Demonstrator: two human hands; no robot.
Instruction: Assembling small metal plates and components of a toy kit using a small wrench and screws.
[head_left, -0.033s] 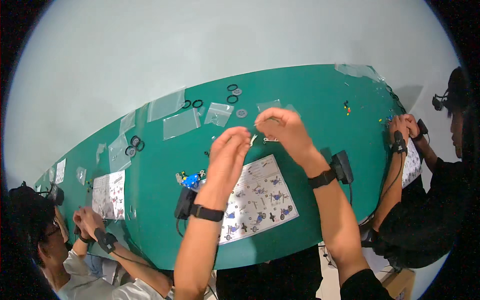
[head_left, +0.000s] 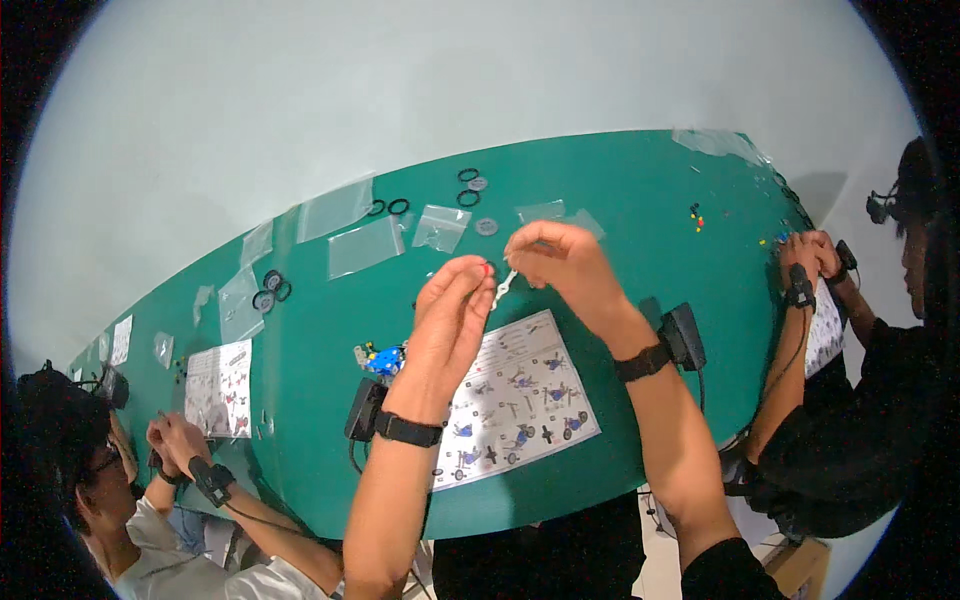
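My left hand (head_left: 449, 308) is closed in a pinch, with a small red piece (head_left: 488, 270) showing at its fingertips. A slim white toy link (head_left: 505, 287) slants between my hands. Its lower end lies against my left fingers, and its upper end meets the fingertips of my right hand (head_left: 560, 262), which is curled in a pinch. Below my hands lies a printed instruction sheet (head_left: 530, 400) with pictures of small blue vehicles. Beside my left wrist is a partly built blue toy (head_left: 383, 360) with white and yellow bits, partly hidden by my arm.
On the green table (head_left: 620, 180) are clear plastic bags (head_left: 365, 248), black rubber rings (head_left: 468, 198), a grey wheel hub (head_left: 486, 227) and more wheels (head_left: 264, 300) to the left. One person works at the left with a sheet (head_left: 218, 390); another person's hands (head_left: 800, 255) work at the right.
The white link now shows longer between my hands, and red has come into view at my left fingertips. My left forearm has shifted slightly left, covering more of the blue toy.
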